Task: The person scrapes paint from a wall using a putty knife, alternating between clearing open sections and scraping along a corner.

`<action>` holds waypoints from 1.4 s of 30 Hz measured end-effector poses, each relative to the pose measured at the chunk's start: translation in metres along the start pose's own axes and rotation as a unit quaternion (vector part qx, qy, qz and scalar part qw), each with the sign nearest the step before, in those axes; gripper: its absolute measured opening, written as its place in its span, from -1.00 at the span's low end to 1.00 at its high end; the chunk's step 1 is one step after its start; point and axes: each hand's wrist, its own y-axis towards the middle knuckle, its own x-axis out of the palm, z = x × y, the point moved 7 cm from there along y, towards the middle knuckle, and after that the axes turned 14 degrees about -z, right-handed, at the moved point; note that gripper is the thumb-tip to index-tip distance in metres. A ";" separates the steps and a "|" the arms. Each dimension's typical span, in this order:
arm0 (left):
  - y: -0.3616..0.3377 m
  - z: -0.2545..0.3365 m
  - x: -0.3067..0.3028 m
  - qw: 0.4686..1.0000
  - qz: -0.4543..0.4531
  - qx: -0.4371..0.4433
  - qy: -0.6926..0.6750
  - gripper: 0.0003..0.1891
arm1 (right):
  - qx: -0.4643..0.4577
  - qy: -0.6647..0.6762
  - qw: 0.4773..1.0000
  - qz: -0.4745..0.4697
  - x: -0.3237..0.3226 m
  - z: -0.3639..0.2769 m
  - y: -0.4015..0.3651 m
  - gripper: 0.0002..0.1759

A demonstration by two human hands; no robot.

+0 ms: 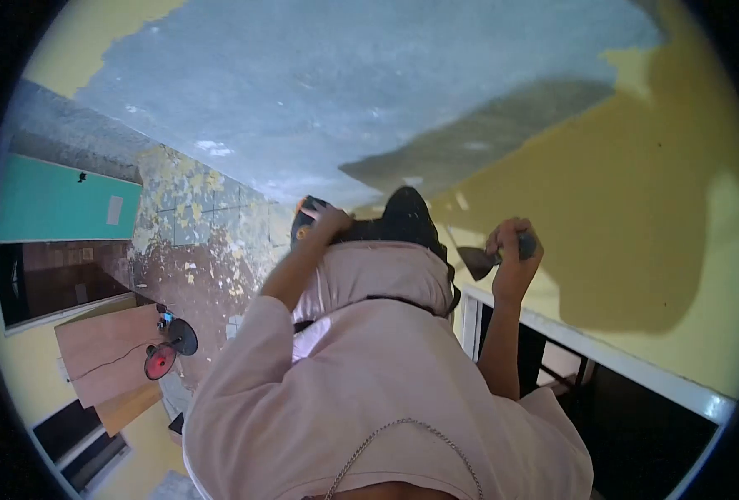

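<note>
— Scraper of grey metal with a dark handle (479, 262): where?
— Right of centre, against the yellow painted wall (636, 208), clenched in the right hand (513, 250).
— Left hand (326, 222)?
— Curled on the black cap (407, 218), centre; whether it grips, I cannot tell.

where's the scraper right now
Head view, right of centre: the scraper is held in a raised hand of the person in the pink hoodie, against the yellow wall just above the white frame.
</note>
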 end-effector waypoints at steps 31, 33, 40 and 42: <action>-0.034 0.152 -0.038 0.940 0.005 0.318 -0.126 -0.24 | -0.031 0.038 0.988 0.146 -0.054 0.006 -0.032 -0.67; -0.106 0.182 -0.017 0.963 0.074 0.256 -0.051 -0.25 | -0.035 0.077 0.983 0.165 -0.050 0.017 -0.027 -0.68; -0.220 0.168 -0.047 0.709 -0.239 0.473 -0.465 -0.32 | -0.330 0.144 0.933 -0.002 0.013 -0.042 0.006 -0.73; -0.235 0.153 -0.060 0.554 -0.199 0.494 -0.640 -0.31 | -0.362 0.155 0.918 -0.042 0.033 -0.060 0.011 -0.71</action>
